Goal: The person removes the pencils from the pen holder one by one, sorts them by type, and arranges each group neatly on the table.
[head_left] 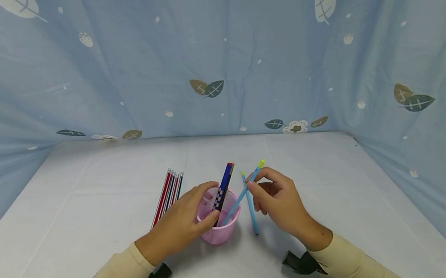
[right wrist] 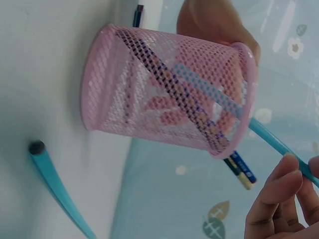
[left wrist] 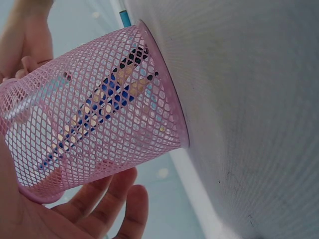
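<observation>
My left hand (head_left: 176, 222) grips a pink mesh pencil cup (head_left: 218, 236) around its upper part, with the thumb at the near side of the rim. The cup stands upright on the white table. Inside it lean dark blue patterned pencils (head_left: 221, 192), their tips at the bottom in the left wrist view. Between thumb and fingers, my right hand (head_left: 277, 199) pinches a light blue pencil (head_left: 238, 201) with a yellow-green end. That pencil slants down through the rim; its lower end hangs inside the cup, above the base in the right wrist view (right wrist: 199, 89).
Another light blue pencil (head_left: 253, 216) lies on the table (head_left: 313, 170) just right of the cup. Several red and dark striped pencils (head_left: 167, 195) lie together behind the left hand. A blue leaf-patterned cloth (head_left: 212, 44) hangs behind the table and along its sides.
</observation>
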Available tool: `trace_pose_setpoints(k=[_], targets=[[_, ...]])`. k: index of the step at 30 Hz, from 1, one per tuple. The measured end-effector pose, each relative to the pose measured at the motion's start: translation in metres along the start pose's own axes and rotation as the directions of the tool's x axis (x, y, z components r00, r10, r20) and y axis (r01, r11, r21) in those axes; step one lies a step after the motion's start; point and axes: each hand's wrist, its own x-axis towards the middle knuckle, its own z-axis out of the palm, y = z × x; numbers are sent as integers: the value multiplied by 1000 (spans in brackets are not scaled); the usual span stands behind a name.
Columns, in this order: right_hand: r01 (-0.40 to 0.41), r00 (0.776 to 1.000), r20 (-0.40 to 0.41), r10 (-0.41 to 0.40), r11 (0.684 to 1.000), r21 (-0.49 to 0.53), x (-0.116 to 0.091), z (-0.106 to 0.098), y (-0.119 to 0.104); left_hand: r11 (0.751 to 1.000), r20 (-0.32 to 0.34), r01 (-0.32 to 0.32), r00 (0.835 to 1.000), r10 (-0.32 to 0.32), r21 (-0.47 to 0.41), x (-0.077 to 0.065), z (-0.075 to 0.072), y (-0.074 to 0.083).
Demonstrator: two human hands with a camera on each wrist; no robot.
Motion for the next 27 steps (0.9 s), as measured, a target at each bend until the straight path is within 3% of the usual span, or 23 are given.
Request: trace_pose_setpoints(k=[6, 12, 20, 23, 27], targets=[[139, 989, -60, -138, 990, 13, 0, -5, -7, 1000, -10, -14, 1000, 14, 19, 2, -2, 1], [195, 979, -70, -191, 979, 56, 0, -12, -10, 1000, 12, -1, 1000, 1, 14, 2, -2, 1], [355, 934, -111, -341, 922, 152, 7, -18, -10, 1000, 2, -7, 1000, 7, 17, 3, -1, 0], [357, 933, -114, -341, 918, 171, 7, -20, -10, 1000, 5, -11, 1000, 11, 17, 2, -1, 0], [290, 955, -106, -276, 946, 148, 7, -22, -9, 1000, -4, -19, 1000, 19, 22, 2, -1, 0]])
